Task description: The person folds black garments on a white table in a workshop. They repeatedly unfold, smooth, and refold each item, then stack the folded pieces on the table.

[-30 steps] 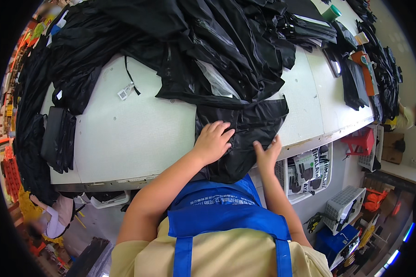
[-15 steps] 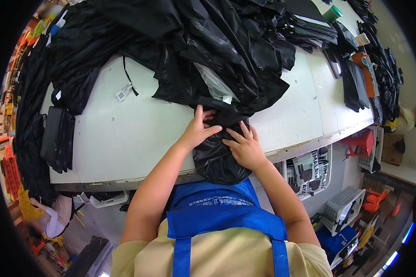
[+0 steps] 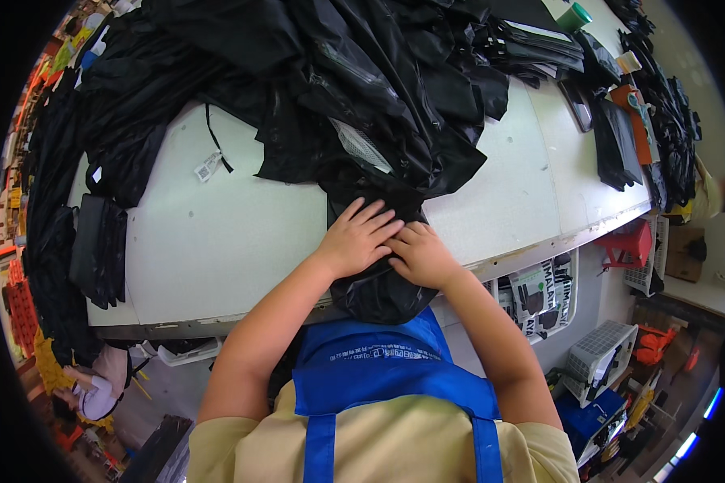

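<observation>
Your left hand (image 3: pixel 357 238) and right hand (image 3: pixel 421 254) press flat, fingers spread, grasping nothing, on the folded black garment (image 3: pixel 378 290) at the white table (image 3: pixel 217 241) edge.

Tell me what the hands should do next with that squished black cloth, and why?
Probably fold it over once more toward the table edge. Both the left hand and the right hand press flat on the small bunched black fabric garment, which bulges and hangs past the white table's near edge, so it looks only partly folded.
</observation>
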Tool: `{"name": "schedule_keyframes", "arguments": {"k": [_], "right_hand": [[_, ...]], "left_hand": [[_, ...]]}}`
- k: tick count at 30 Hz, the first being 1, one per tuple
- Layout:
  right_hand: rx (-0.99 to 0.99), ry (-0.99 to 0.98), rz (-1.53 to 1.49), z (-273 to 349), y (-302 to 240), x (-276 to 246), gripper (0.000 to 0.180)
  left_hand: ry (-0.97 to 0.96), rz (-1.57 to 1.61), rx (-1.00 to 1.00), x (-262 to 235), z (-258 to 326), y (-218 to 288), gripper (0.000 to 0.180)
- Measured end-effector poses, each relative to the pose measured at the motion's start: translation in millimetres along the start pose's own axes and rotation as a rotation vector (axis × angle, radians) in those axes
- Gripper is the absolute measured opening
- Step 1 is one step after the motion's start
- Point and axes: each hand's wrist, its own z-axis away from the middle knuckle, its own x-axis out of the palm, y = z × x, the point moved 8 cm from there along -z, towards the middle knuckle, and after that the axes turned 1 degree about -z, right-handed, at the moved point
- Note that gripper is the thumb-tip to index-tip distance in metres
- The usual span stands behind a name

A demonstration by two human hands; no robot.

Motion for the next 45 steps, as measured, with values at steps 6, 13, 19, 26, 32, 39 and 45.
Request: {"name": "schedule_keyframes", "arguments": {"k": [6, 13, 19, 26, 32, 39, 45], "right_hand": [[-0.059, -0.101, 0.429, 70, -19, -14, 0.054], [0.272, 0.013, -0.079, 28, 30, 14, 0.018], [0.596, 0.017, 0.041, 2, 42, 10, 0.041], [0.096, 0.289, 0.284, 23, -22, -25, 0.043], [0.093, 0.23, 0.499, 19, -14, -8, 0.04], [-0.116, 0.165, 0.257, 15, -7, 16, 0.037], [0.162, 0.078, 0.016, -20, 11, 2, 0.038]], "left_hand": [[-0.141, -0.122, -0.128, 25, 12, -5, 0.067], [-0.119, 0.036, -0.137, 29, 10, -20, 0.049], [0.091, 0.234, -0.296, -52, 24, 4, 0.031], [0.058, 0.039, -0.243, 8, 47, 20, 0.019], [-0.355, 0.53, -0.566, 31, 41, -30, 0.021], [0.141, -0.221, -0.22, -37, 18, 29, 0.02], [-0.036, 0.066, -0.307, 13, 34, -22, 0.019]]}}
